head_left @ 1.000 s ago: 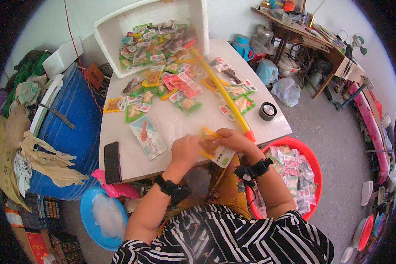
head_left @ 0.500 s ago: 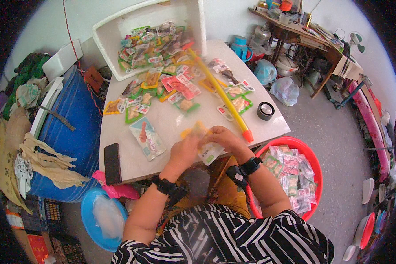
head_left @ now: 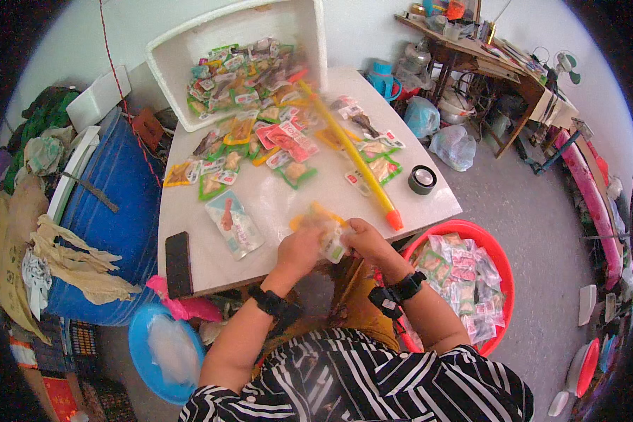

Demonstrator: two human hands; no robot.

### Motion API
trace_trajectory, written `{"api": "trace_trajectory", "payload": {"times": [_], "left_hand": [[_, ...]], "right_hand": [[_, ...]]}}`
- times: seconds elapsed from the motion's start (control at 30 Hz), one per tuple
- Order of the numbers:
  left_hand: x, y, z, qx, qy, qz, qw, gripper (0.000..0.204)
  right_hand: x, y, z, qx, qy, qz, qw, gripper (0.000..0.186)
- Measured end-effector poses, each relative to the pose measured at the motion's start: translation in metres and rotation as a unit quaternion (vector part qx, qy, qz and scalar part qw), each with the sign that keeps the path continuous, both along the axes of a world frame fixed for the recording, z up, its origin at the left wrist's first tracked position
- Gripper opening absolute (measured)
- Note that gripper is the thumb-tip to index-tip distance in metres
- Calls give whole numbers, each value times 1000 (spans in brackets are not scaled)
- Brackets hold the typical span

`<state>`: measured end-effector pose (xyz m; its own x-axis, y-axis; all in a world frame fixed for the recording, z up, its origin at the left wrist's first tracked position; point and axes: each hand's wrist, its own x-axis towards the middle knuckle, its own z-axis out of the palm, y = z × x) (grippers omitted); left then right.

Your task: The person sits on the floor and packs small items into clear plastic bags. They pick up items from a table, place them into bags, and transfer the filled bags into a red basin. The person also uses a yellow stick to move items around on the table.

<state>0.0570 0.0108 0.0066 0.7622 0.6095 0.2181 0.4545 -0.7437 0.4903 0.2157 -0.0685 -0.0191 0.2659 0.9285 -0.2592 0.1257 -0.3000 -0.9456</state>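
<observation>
At the table's near edge my two hands are together over small sealed snack packets. My left hand point(head_left: 299, 247) is closed on a yellow-edged packet point(head_left: 323, 213), partly blurred. Between the hands sits a clear packet point(head_left: 333, 246) with white and green print, and my right hand point(head_left: 364, 239) pinches its right side. Whether these are separate packets or one inside another I cannot tell. Left of them a larger white-and-blue pouch point(head_left: 233, 224) lies flat. Farther back are loose snack packets point(head_left: 293, 171) in green, yellow and red.
A tilted white foam box point(head_left: 169, 77) spills packets onto the table point(head_left: 274, 204). A yellow tube point(head_left: 352, 151) with red ends lies across it, near a black round container point(head_left: 423, 180). A phone point(head_left: 178, 264) rests at left. Below stand a red basin point(head_left: 508, 281) of bagged packets and a blue basin point(head_left: 139, 352).
My right hand has shifted slightly right and down, drawing a little apart from the left. The clear packet between them has turned more upright. Things on the table lie as before.
</observation>
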Motion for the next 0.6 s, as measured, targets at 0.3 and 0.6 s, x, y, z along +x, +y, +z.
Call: {"api": "trace_trajectory", "payload": {"times": [0.3,0.6], "left_hand": [[6,1,-4,97,4,-13,995,13],[4,11,-10,92,-2,44,995,12]], "right_hand": [[1,30,-37,32,163,-86,982,17],[-16,43,-2,23,126,-34,991,21]]}}
